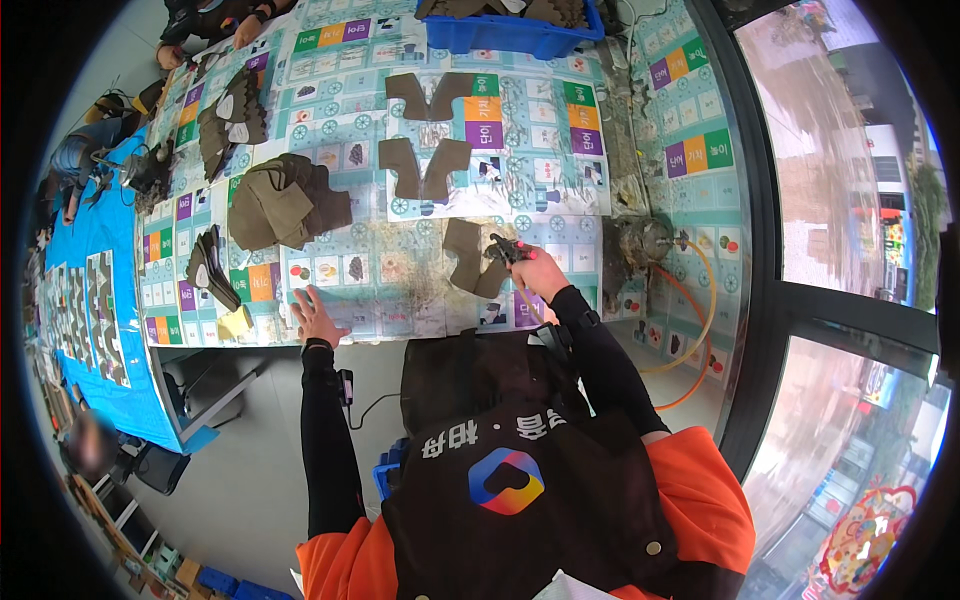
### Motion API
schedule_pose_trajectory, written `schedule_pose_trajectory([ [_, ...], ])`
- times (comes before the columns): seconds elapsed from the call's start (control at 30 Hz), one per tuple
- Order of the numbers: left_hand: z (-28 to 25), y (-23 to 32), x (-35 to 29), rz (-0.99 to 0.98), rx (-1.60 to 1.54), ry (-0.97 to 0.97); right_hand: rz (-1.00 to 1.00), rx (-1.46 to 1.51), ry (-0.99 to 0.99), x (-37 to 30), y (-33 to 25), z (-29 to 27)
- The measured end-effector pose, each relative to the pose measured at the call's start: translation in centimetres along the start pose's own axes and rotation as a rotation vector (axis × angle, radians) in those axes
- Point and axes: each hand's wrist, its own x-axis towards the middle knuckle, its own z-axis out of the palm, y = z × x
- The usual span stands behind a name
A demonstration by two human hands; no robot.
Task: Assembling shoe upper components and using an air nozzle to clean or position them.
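The spray gun [507,247] points roughly leftward, its long axis slanting to the worktop's [415,315] far left, above a brown piece [463,243] near the near edge, lengthwise far-to-near; windows [835,170] stand beyond the right edge; the right hand [540,275] curls round the gun; the left hand [318,318], fingers spread, empty, lies at the near edge.

The top edge is cutting off a blue crate [515,38] and a co-worker [212,22]. The right hand [540,276] is hiding part of a black tool [503,247], which is covering some of a brown piece [462,246].
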Motion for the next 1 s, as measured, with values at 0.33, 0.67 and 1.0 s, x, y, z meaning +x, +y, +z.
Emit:
schedule_pose_trajectory([
  [0.33,0.2,0.0,0.1,0.006,0.011,0.014,0.026,0.090,-0.036,-1.5,0.0,0.1],
  [0.67,-0.6,0.4,-0.1,0.008,0.005,-0.010,0.119,0.092,-0.087,-3.3,-0.9,0.0],
  [1.0,0.4,-0.2,0.4,0.015,0.023,0.014,0.125,0.142,-0.129,-4.4,-0.6,0.7],
])
